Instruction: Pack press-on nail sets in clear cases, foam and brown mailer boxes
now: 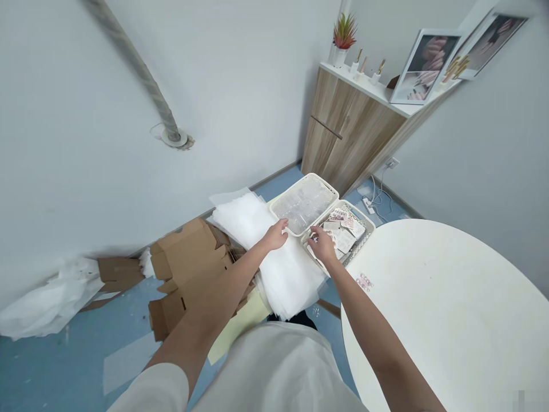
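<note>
My left hand is at the near left edge of a white tray or lid that holds clear plastic packets. Its fingers are slightly bent and apart, with nothing seen between them. My right hand reaches over the white basket beside it, fingers curled toward the thumb. Something small and dark shows at those fingertips, too small to name. Inside the basket lie small white cards and pieces with pinkish patterns. Under both containers spreads a stack of white translucent sheets or bags.
A round white table on the right bears a small pink cluster. Flattened cardboard boxes and white plastic lie left on the blue floor. Behind stand a wooden cabinet and a power strip with cables.
</note>
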